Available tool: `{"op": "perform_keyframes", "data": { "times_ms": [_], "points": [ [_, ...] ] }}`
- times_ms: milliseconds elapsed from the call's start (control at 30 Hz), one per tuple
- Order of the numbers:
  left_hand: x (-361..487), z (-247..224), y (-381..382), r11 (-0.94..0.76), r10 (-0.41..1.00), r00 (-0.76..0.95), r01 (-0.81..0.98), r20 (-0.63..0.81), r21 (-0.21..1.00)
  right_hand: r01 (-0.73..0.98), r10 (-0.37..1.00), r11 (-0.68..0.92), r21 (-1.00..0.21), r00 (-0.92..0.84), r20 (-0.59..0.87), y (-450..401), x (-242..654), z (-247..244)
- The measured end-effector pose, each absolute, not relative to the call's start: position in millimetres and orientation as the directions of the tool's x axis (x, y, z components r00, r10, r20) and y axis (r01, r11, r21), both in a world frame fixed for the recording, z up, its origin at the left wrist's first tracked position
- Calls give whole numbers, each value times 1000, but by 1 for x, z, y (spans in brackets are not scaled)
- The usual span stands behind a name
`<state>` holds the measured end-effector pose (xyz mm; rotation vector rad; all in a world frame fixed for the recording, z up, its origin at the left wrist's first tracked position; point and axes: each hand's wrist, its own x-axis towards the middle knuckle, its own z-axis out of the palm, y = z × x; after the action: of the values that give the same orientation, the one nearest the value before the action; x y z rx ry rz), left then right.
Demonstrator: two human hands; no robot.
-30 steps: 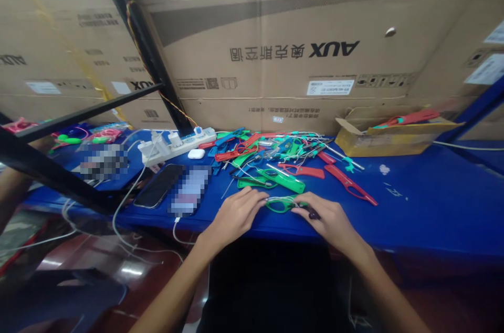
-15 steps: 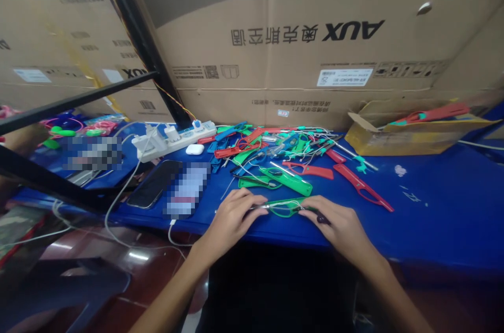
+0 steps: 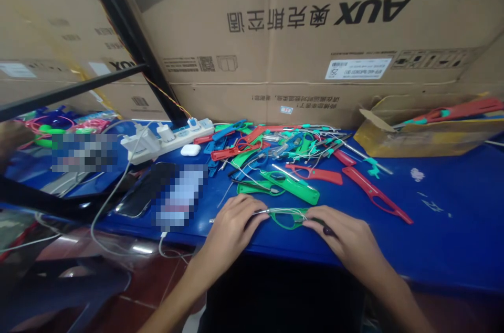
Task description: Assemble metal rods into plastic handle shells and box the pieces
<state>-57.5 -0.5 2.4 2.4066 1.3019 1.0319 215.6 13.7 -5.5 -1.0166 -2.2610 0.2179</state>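
At the table's front edge both hands work on one green lighter shell (image 3: 289, 224), which has a loop-shaped opening and white wires running along it. My left hand (image 3: 236, 222) pinches its left end together with a thin metal tube (image 3: 260, 211); the tube's tip pokes out past the hand on the far left. My right hand (image 3: 342, 230) is closed on the right end, fingers on the wires. A small dark piece (image 3: 327, 230) shows under the right fingers; its kind is unclear. Just beyond lies another green lighter shell (image 3: 301, 188).
Behind the hands spreads a pile of red, blue and green lighter parts with wires (image 3: 271, 149). A yellow-taped carton (image 3: 425, 141) stands right. Left are a power strip (image 3: 177, 138), an earphone case (image 3: 190, 150), two phones (image 3: 145, 191), and a black metal frame (image 3: 74, 89).
The view has shifted slightly, so the table contents sit a little differently. Both hands keep hold of the green shell, and its loop and wires show more between them.
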Motion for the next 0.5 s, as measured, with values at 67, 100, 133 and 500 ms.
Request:
{"op": "perform_keyframes", "data": {
  "times_ms": [67,100,133,500],
  "points": [
    [-57,3,0,-581,804,368,658,468,479,611,715,691,-386,-501,488,14,215,-5],
    [-57,3,0,-582,802,372,662,466,472,610,714,693,-385,-504,486,14,215,-4],
    [-57,3,0,-584,800,374,666,469,464,608,715,693,-388,-508,481,14,214,-4],
    [-58,2,1,-608,776,394,675,493,417,619,729,677,-398,-491,477,13,210,0]
  ]
}}
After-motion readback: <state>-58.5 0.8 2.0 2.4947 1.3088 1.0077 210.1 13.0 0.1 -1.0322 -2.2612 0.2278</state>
